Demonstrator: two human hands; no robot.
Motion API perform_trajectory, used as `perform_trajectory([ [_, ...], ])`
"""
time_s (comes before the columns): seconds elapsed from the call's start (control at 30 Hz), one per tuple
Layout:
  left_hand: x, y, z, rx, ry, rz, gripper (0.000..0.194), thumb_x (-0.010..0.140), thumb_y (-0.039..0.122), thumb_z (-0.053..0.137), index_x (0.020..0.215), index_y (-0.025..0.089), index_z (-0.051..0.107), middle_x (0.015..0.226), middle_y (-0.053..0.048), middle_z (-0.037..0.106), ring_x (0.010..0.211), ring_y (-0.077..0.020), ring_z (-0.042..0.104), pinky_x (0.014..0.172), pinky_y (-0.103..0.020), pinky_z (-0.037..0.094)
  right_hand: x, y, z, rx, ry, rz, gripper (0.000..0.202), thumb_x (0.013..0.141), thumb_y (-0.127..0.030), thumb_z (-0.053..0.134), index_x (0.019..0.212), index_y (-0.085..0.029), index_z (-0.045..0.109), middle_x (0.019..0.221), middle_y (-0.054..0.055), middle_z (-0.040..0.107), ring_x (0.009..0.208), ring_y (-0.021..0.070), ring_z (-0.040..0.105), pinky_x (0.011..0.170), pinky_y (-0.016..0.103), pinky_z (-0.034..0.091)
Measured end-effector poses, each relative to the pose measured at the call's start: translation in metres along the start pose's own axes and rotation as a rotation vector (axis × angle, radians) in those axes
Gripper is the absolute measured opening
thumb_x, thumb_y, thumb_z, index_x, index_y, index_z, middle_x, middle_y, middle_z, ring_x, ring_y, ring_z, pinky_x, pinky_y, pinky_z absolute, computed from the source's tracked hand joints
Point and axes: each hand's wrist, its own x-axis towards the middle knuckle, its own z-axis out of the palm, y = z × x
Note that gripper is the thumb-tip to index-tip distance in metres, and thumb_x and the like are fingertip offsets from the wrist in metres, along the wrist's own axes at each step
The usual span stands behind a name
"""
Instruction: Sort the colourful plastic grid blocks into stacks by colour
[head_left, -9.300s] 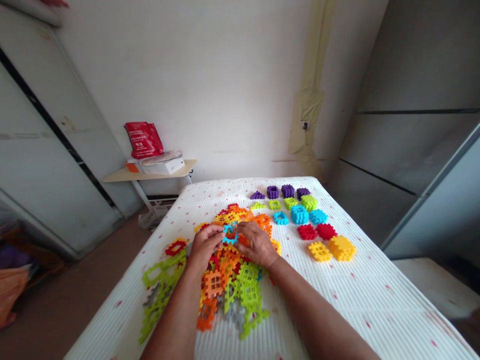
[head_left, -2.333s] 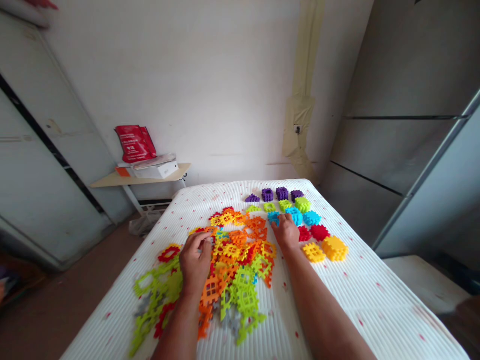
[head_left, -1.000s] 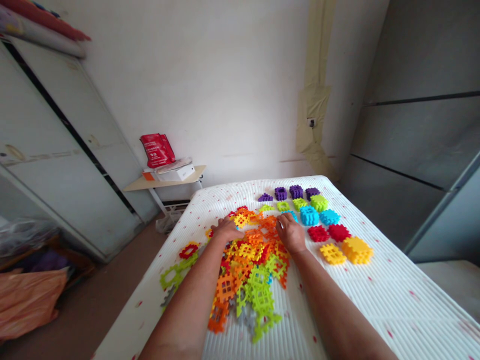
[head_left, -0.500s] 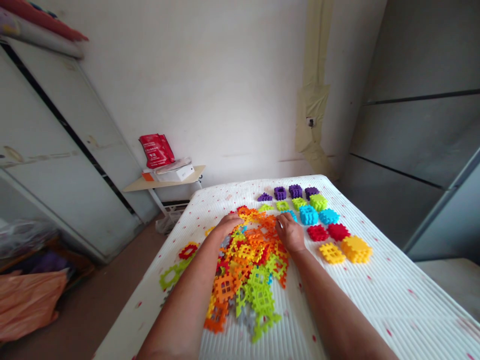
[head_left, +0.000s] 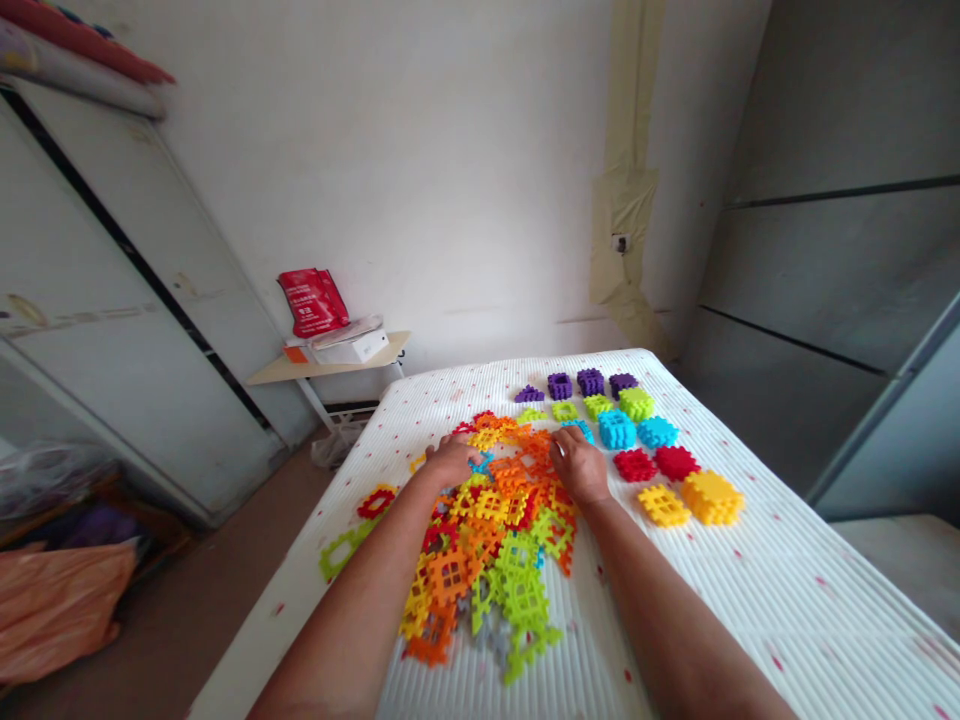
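A heap of interlocking plastic building pieces (head_left: 491,505) in orange, yellow, green, red, grey and blue lies on the white quilted cover. My left hand (head_left: 452,462) is at the far left side of the heap, its fingertips closed on a blue building piece (head_left: 484,463) among the yellow and orange ones. On the far right side, my right hand (head_left: 581,468) is closed, fingers curled beside orange pieces (head_left: 534,447). What it grips, if anything, is hidden.
Sorted stacks stand to the right: purple (head_left: 590,382), green (head_left: 637,403), blue (head_left: 617,429), red (head_left: 677,463) and yellow (head_left: 713,497). Behind the bed's left corner, a small table (head_left: 337,370) holds a red bag (head_left: 313,302) and a white box (head_left: 352,347). Grey cabinets flank both sides.
My left hand has shifted slightly left and nearer to me, from the yellow pieces to the blue one, uncovering yellow pieces behind it. My right hand has barely moved.
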Motion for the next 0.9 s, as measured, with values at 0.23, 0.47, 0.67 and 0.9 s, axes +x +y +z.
perform_trajectory([
  [0.23, -0.002, 0.013, -0.006, 0.07, -0.008, -0.012, 0.016, 0.066, 0.033, 0.063, 0.079, 0.028, 0.07, 0.128, -0.004, 0.049, 0.123, -0.0323, 0.038, 0.098, -0.05, 0.032, 0.0, -0.003, -0.005, 0.009, -0.032, 0.016, 0.023, 0.09, -0.024, 0.041, 0.086, -0.019, 0.063, 0.094, 0.006, 0.062, 0.073, 0.0122, 0.056, 0.059, 0.022, 0.033],
  [0.47, 0.013, 0.024, 0.002, 0.11, 0.05, -0.053, 0.039, 0.051, 0.028, 0.075, 0.088, 0.02, 0.067, 0.119, -0.015, 0.054, 0.118, -0.0376, 0.039, 0.095, -0.057, 0.029, 0.0, -0.002, -0.003, 0.017, -0.046, 0.018, 0.022, 0.09, -0.024, 0.042, 0.086, -0.019, 0.063, 0.094, 0.006, 0.062, 0.075, 0.0124, 0.057, 0.061, 0.021, 0.034],
  [0.67, 0.012, 0.024, 0.008, -0.009, 0.185, 0.035, 0.034, 0.051, 0.018, 0.073, 0.084, 0.022, 0.066, 0.121, -0.012, 0.054, 0.12, -0.0331, 0.038, 0.1, -0.052, 0.022, 0.0, -0.001, -0.004, 0.008, -0.039, 0.011, 0.021, 0.089, -0.022, 0.043, 0.087, -0.02, 0.063, 0.096, 0.006, 0.063, 0.076, 0.0126, 0.057, 0.061, 0.021, 0.034],
  [0.9, 0.009, -0.001, -0.01, -0.399, 0.333, 0.09, 0.009, 0.052, 0.018, 0.066, 0.058, 0.019, 0.059, 0.107, -0.003, 0.059, 0.11, -0.0262, 0.048, 0.09, -0.032, 0.037, 0.0, -0.002, -0.003, 0.001, -0.05, 0.014, 0.021, 0.089, -0.022, 0.043, 0.085, -0.02, 0.063, 0.095, 0.006, 0.063, 0.075, 0.0121, 0.057, 0.06, 0.02, 0.033],
])
